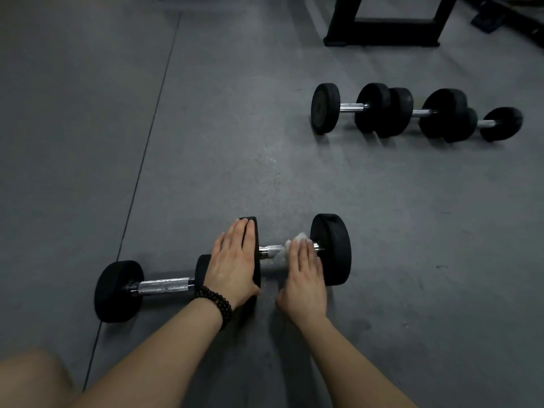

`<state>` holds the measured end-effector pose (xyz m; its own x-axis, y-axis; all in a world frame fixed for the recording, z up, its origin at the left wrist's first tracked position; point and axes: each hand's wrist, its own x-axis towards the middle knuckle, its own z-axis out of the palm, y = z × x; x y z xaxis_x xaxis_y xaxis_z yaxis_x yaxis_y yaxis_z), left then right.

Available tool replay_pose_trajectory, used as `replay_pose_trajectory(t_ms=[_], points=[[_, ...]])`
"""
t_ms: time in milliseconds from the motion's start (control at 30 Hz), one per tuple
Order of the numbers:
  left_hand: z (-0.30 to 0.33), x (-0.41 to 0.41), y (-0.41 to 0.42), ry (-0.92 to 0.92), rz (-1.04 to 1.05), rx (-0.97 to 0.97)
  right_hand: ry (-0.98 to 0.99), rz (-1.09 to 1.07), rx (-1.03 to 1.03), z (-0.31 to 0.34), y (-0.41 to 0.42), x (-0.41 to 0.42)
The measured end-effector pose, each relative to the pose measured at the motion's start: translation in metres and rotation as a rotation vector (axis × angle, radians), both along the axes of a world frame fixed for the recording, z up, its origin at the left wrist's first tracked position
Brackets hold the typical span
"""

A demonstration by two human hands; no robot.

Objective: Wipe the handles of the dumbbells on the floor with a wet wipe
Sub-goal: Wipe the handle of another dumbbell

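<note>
The near dumbbell (331,248) lies on the grey floor (294,178) at lower centre, its chrome handle (272,251) running left to right between two black heads. The left hand (235,260) rests flat on the left head, fingers straight and together, gripping nothing. The right hand (304,275) lies over the handle with fingers extended, pressing a white wet wipe (295,241) onto the bar close to the right head; the wipe protrudes beyond the fingertips. A second dumbbell (117,291) lies just left of the first, its right head touching or nearly touching the first unit's left head behind the left wrist, which carries a dark bead bracelet (216,301). A floor seam (141,172) runs diagonally along the left side, passing beside this second dumbbell. A row of three dumbbells (412,113) lies end to end at upper right, well apart from the hands, with open floor between. A black rack base (382,33) stands at the top edge.
</note>
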<state>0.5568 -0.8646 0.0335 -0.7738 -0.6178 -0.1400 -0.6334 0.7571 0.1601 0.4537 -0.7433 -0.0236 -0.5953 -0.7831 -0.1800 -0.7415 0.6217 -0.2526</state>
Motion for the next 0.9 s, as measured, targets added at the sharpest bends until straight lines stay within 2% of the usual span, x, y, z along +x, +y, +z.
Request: replay_pose_trajectory(t_ms=[167, 333, 467, 533, 600, 633, 733, 800, 900], points=[[0.001, 0.0, 0.0, 0.012, 0.006, 0.031, 0.023, 0.162, 0.04, 0.0, -0.003, 0.001], [0.001, 0.0, 0.0, 0.063, 0.013, 0.052, -0.016, -0.028, -0.075, -0.002, -0.006, 0.005], [0.002, -0.001, -0.001, 0.07, 0.02, 0.075, 0.054, 0.217, -0.05, -0.008, -0.016, 0.015], [0.003, 0.0, -0.001, 0.063, 0.013, 0.073, 0.1, 0.134, -0.029, -0.013, -0.006, -0.004], [0.003, 0.001, 0.0, 0.071, 0.009, 0.055, 0.083, -0.037, -0.053, -0.011, 0.001, -0.009], [0.002, 0.002, 0.001, 0.08, 0.012, 0.049, 0.064, -0.054, -0.06, -0.009, -0.003, -0.003], [0.0, 0.0, 0.0, 0.113, 0.026, 0.064, 0.049, 0.177, -0.058, -0.006, -0.02, 0.023], [0.002, -0.002, -0.004, 0.1, 0.033, 0.078, 0.094, 0.24, -0.051, -0.01, -0.018, 0.016], [0.005, -0.002, -0.006, 0.07, 0.019, 0.089, 0.098, -0.007, -0.022, -0.015, -0.003, -0.007]])
